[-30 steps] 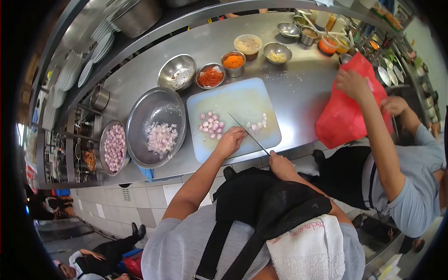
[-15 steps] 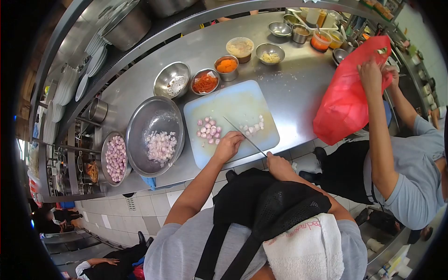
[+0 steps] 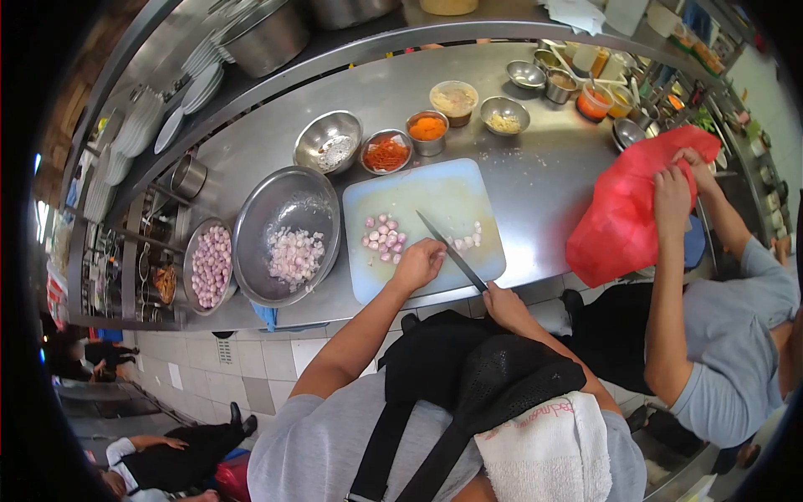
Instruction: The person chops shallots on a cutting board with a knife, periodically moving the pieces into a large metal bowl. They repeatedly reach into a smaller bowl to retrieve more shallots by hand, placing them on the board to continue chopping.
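Observation:
My right hand (image 3: 504, 303) grips the handle of a knife (image 3: 452, 251), whose blade slants up and left over a pale cutting board (image 3: 427, 192). Left of the blade, my left hand (image 3: 420, 263) is closed with its fingers pinched together; what they hold, if anything, is hidden. Several whole pink shallots (image 3: 386, 238) lie on the board to the left of my left hand. Small pale peeled pieces (image 3: 468, 240) rest just right of the blade. Beside the board a large metal bowl (image 3: 284, 201) holds chopped shallots (image 3: 294, 258).
A bowl of whole shallots (image 3: 212, 266) stands at the far left. Behind the board are bowls of shredded carrot (image 3: 386, 154), orange paste (image 3: 427, 128) and chopped garlic (image 3: 504, 122). At the right a co-worker's hands hold a red plastic bag (image 3: 619, 217).
The view has shifted, so the counter appears lower. The knife blade is turned flatter, and my left hand is now a little apart from it. The co-worker's hands and red bag are lower.

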The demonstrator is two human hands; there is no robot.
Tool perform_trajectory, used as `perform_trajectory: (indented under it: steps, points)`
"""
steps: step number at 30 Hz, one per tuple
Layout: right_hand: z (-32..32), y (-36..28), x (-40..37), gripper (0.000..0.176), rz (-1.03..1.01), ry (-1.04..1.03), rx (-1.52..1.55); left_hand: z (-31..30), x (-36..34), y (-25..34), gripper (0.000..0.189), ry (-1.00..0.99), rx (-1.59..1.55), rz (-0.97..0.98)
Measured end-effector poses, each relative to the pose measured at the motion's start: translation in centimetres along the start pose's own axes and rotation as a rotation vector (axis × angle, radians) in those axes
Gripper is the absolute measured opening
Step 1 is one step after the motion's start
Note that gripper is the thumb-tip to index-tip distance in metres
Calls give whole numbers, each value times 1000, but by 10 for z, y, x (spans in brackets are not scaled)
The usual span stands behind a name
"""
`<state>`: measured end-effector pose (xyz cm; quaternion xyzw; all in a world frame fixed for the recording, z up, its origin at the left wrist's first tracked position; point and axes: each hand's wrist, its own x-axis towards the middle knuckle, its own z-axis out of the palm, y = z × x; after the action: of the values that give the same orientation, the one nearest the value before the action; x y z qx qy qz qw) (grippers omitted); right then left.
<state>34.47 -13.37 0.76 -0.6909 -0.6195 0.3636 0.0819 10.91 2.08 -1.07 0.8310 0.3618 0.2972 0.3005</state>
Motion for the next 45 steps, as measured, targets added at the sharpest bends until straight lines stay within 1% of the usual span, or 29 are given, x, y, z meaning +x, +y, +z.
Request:
perform_trajectory:
  steps: [2, 3, 5, 6, 8, 9, 11, 12, 14, 15, 17, 21, 23, 28, 30, 33, 36, 37, 40, 42, 45]
  points:
    - [7, 3, -2, 31, 13, 42, 65, -1, 3, 7, 20, -11, 16, -229]
    - [8, 5, -1, 33, -16, 44, 70, -1, 4, 7, 20, 8, 18, -242]
    - [14, 9, 1, 33, -22, 42, 53, 1, 3, 7, 21, -29, -39, -444]
    - [13, 5, 0, 32, -8, 53, 52, 0, 1, 9, 21, -19, -39, -452]
    - [11, 0, -1, 32, 16, 30, 36, -2, -3, 13, 22, 37, -265, -621]
    - [11, 0, -1, 32, 46, 14, 23, 0, -7, 8, 22, 37, -264, -622]
    - [13, 1, -1, 31, 35, 23, 10, 1, -17, -3, 20, 139, -59, -334]
    - [14, 0, -2, 29, 25, 29, -6, -5, -17, 0, 20, 137, -60, -336]
    - [11, -6, -5, 28, 27, 24, -14, -17, -14, 10, 16, 69, 102, 109]
    - [10, -7, -5, 27, 29, 23, -22, -15, -13, 4, 16, 71, 100, 105]
    - [7, -7, -5, 27, 11, 23, -54, -7, -10, -8, 11, -60, 106, 145]
    - [-19, -26, -19, 27, 5, -6, -166, -4, -4, -6, 9, -95, 150, 138]
    - [-29, -34, -31, 27, 16, -3, -169, -2, -4, -9, 11, -116, 163, 122]
    - [-7, -20, -16, 24, 27, 14, -133, -5, -6, -9, 13, -126, 138, 129]
    - [-11, -22, -6, 23, -5, 21, -161, -2, -6, -10, 14, -126, 132, 129]
    - [-25, -33, -24, 23, -10, 33, -150, -2, -8, -14, 15, -108, 135, 115]
    - [-3, -16, -8, 22, 13, 21, -141, 2, -12, -13, 16, -93, 141, 109]
    - [-3, -13, -7, 22, 20, 21, -140, 1, -12, -12, 16, -86, 134, 112]
    - [-16, -32, -11, 22, 6, 13, -163, 2, -13, -14, 17, -75, 139, 114]
    - [-16, -30, -18, 23, 24, 18, -139, 2, -11, -15, 18, -78, 146, 120]
    - [0, -14, 1, 24, 9, 13, -130, 5, -12, -12, 18, -38, 110, 110]
